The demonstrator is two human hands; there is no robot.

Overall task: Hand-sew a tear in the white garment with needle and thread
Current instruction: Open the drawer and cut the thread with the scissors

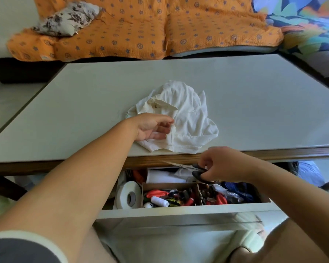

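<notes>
Orange patterned cloth (141, 31) covered the far seat behind the pale grey tabletop (65, 111). Below the tabletop's near edge an open drawer (179, 210) was packed with sewing clutter. A crumpled white garment (188, 118) lay on the tabletop near that edge. The left hand (152, 128) pinched a fold at the garment's left side, fingers curled. The right hand (224, 166) gripped black-handled scissors (198, 175) above the drawer. Inside, at left, sat 1 white tape roll (128, 196), with 1 white thread spool (159, 201) just right of it.

Bare forearms (74, 179), dark grey left sleeve (13, 251), broad white cuff (32, 235)
</notes>
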